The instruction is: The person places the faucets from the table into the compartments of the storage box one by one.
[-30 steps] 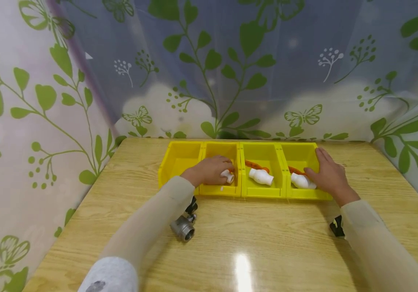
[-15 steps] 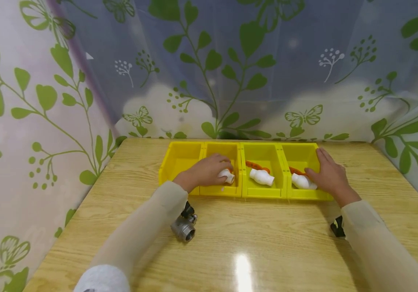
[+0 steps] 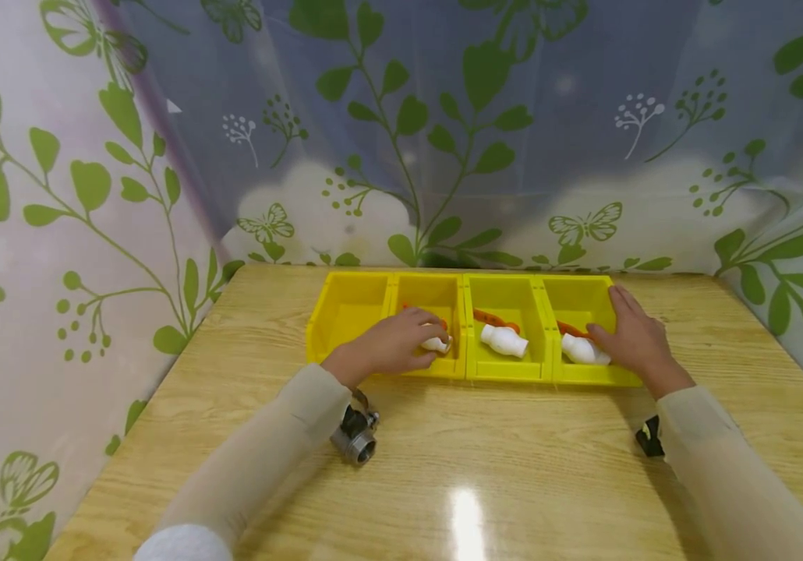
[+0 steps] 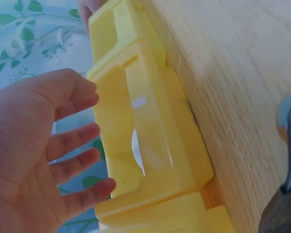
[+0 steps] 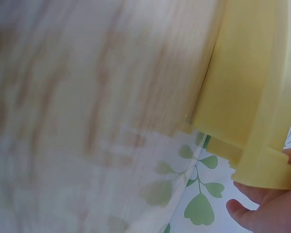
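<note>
In the head view my left hand (image 3: 396, 341) is over the front of the second yellow bin (image 3: 428, 290) from the left. A white, bulging pipe fitting (image 3: 436, 344) lies in that bin beside its fingertips, partly hidden, with orange bits showing behind. The left wrist view shows this hand (image 4: 53, 150) with fingers spread apart and nothing between them. My right hand (image 3: 634, 336) grips the outer side wall of the rightmost yellow bin (image 3: 575, 293), thumb inside and fingers outside. Near that thumb lies another white fitting (image 3: 584, 350) with an orange strip (image 3: 573, 329).
The third yellow bin (image 3: 503, 292) holds a white fitting (image 3: 504, 340) and an orange piece (image 3: 494, 320). At the left end stands another yellow bin (image 3: 354, 300). A metal pipe fitting (image 3: 357, 447) lies on the wooden table (image 3: 514, 460) below my left wrist. A patterned curtain (image 3: 401, 140) hangs behind.
My left hand has drawn back toward the front left and its fingers have loosened from the white fitting, which stays in the bin. My right hand keeps its place.
</note>
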{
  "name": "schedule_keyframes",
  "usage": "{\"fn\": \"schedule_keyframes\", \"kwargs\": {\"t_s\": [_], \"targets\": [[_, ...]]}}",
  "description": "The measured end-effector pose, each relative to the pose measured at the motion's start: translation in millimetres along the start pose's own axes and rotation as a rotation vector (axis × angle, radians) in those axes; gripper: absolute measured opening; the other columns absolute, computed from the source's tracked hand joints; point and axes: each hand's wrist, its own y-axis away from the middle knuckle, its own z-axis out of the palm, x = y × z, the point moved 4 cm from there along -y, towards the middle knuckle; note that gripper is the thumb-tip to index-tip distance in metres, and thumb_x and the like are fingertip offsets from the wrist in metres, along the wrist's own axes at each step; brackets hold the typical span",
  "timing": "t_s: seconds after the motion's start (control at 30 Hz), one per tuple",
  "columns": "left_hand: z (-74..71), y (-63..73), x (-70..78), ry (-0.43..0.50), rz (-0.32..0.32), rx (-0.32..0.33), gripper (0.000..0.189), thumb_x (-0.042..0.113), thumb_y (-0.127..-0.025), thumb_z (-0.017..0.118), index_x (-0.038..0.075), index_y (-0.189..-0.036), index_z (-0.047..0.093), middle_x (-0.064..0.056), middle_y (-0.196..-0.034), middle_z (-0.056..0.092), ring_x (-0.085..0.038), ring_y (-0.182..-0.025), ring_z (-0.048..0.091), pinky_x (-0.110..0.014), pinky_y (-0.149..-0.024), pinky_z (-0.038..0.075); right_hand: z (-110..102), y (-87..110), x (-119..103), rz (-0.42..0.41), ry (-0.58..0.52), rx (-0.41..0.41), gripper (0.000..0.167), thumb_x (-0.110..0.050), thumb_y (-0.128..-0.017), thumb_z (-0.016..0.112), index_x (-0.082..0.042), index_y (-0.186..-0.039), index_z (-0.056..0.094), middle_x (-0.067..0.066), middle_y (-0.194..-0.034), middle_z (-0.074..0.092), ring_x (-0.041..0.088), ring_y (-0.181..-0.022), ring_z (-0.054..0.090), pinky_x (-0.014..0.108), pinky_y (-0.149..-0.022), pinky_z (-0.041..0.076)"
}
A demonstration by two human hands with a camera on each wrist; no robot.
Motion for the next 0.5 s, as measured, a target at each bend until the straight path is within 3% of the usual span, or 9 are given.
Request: {"fn": "schedule_keyframes", "kwargs": {"t_s": [0.5], "targets": [[-0.3, 9.7, 9.7, -0.012, -0.045, -0.077, 0.03, 0.026, -0.097, 0.058, 0.015, -0.125, 0.064, -0.005, -0.137, 0.054, -0.024, -0.13, 0.045, -0.038, -0.106, 0.039, 0.3, -0.7, 1.4, -0.005, 0.003, -0.004, 0.086, -0.038, -0.098, 0.049, 0.009, -0.152, 0.002, 0.03, -0.157, 0.004, 0.057, -0.131, 0.024, 0.073, -0.099, 0.017]]}}
